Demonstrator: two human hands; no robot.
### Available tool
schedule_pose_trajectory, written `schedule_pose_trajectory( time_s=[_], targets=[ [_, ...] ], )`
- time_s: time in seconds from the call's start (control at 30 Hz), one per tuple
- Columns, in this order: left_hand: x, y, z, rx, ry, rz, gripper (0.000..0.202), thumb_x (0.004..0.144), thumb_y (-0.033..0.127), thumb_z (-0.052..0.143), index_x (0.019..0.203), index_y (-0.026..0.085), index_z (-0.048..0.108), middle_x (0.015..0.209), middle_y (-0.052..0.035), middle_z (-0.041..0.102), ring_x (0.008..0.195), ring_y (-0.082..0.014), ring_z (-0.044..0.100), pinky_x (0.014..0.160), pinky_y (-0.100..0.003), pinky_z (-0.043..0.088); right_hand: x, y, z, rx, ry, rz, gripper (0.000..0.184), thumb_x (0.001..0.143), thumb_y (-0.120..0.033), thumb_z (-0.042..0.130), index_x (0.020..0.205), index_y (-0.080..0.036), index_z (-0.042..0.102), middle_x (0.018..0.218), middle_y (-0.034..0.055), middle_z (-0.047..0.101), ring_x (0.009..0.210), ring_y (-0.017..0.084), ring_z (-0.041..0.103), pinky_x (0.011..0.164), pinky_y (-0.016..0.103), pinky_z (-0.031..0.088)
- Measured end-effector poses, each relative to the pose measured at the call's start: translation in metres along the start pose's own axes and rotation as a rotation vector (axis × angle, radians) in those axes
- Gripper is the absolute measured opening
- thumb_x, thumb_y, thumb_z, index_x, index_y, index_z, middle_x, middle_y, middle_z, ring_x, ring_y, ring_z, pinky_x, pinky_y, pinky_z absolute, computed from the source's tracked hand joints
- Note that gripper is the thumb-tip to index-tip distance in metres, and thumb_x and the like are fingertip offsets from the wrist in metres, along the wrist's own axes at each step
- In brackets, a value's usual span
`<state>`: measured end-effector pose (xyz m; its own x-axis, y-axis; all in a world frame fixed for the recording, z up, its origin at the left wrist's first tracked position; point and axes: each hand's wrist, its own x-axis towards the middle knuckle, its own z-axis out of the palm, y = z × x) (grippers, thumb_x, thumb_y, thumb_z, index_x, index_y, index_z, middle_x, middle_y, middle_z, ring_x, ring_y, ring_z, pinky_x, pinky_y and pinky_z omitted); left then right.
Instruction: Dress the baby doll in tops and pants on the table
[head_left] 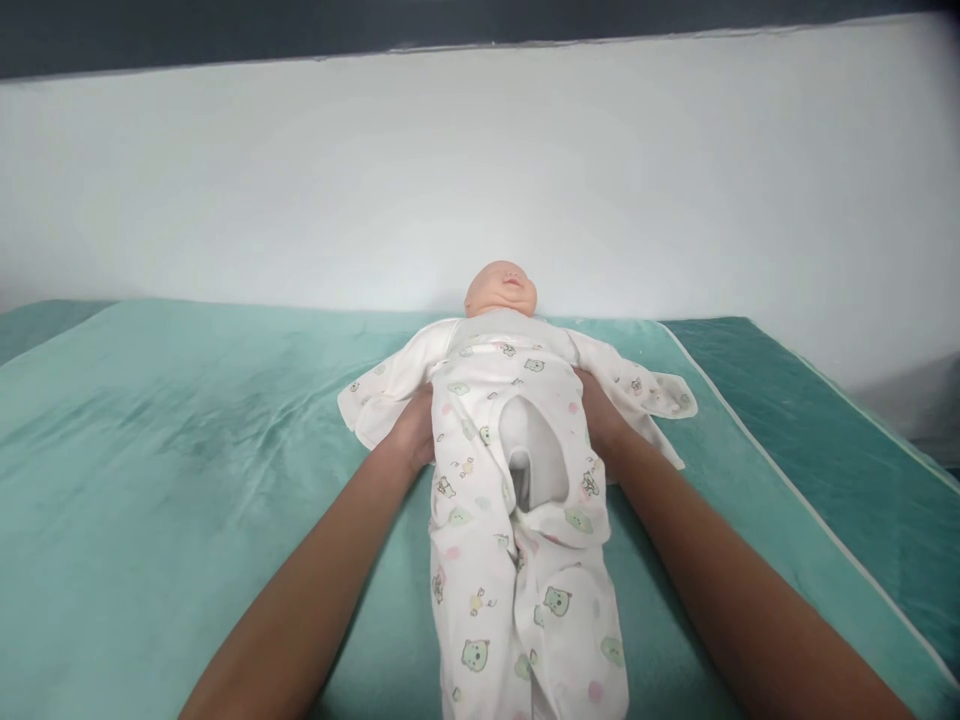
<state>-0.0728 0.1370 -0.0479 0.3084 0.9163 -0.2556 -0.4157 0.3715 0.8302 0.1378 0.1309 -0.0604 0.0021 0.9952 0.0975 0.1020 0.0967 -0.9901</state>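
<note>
A baby doll (pixel 501 287) lies on its back on a teal mat (pixel 187 450), head away from me. It wears a white printed sleepsuit (pixel 517 560) that gapes at the belly. My left hand (pixel 414 428) grips the doll's torso from the left side, with the fingers tucked under the cloth. My right hand (pixel 600 415) holds the torso from the right side, its fingers also hidden behind the suit. The sleeves lie spread out empty to both sides.
A white wall (pixel 480 180) rises behind the mat. A white-piped edge of the mat (pixel 750 430) runs down the right side over a darker green cover (pixel 847 450).
</note>
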Motion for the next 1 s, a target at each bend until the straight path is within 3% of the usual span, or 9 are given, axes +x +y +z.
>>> schedule_pose_trajectory(
  time_s=[0.2, 0.37, 0.57, 0.7, 1.0],
  targets=[
    [0.009, -0.001, -0.006, -0.034, 0.039, -0.063, 0.032, 0.074, 0.037, 0.073, 0.097, 0.015, 0.072, 0.083, -0.0087, 0.074, 0.092, -0.0278, 0.069, 0.083, -0.039, 0.056, 0.001, 0.002, -0.007, 0.088, -0.09, 0.065, 0.033, 0.07, -0.047, 0.07, 0.086, -0.018, 0.073, 0.079, 0.0063, 0.073, 0.084, 0.026, 0.063, 0.081, 0.041, 0.051],
    [0.004, 0.0, -0.001, -0.079, 0.059, -0.039, 0.033, 0.078, 0.038, 0.069, 0.102, 0.015, 0.071, 0.085, -0.0089, 0.074, 0.091, -0.0259, 0.069, 0.084, -0.038, 0.057, 0.002, 0.004, -0.011, -0.18, -0.015, -0.036, 0.028, 0.073, -0.042, 0.064, 0.081, -0.017, 0.073, 0.083, 0.0055, 0.073, 0.087, 0.025, 0.062, 0.084, 0.039, 0.049],
    [0.002, -0.004, -0.004, -0.07, 0.07, 0.046, 0.034, 0.071, 0.022, 0.071, 0.104, 0.014, 0.07, 0.083, -0.007, 0.074, 0.09, -0.0249, 0.07, 0.085, -0.037, 0.056, 0.0, 0.002, -0.012, -0.387, 0.058, -0.078, 0.034, 0.074, -0.044, 0.057, 0.077, -0.015, 0.073, 0.082, 0.0076, 0.074, 0.086, 0.028, 0.061, 0.084, 0.041, 0.047],
    [0.005, -0.005, -0.009, -0.059, 0.129, 0.075, 0.035, 0.066, 0.015, 0.07, 0.101, 0.014, 0.071, 0.082, -0.0066, 0.074, 0.088, -0.0255, 0.07, 0.085, -0.038, 0.056, -0.001, 0.0, -0.01, -0.318, 0.104, -0.032, 0.03, 0.074, -0.041, 0.059, 0.08, -0.016, 0.075, 0.082, 0.0059, 0.074, 0.082, 0.027, 0.062, 0.079, 0.039, 0.048],
    [-0.001, -0.002, -0.011, -0.019, 0.105, 0.087, 0.042, 0.063, 0.01, 0.064, 0.104, 0.015, 0.069, 0.089, -0.0067, 0.074, 0.091, -0.0258, 0.07, 0.086, -0.039, 0.056, -0.004, 0.006, -0.015, -0.143, 0.235, 0.108, 0.034, 0.074, -0.031, 0.06, 0.104, -0.02, 0.07, 0.089, 0.0038, 0.075, 0.067, 0.018, 0.062, 0.062, 0.03, 0.046]
  ],
)
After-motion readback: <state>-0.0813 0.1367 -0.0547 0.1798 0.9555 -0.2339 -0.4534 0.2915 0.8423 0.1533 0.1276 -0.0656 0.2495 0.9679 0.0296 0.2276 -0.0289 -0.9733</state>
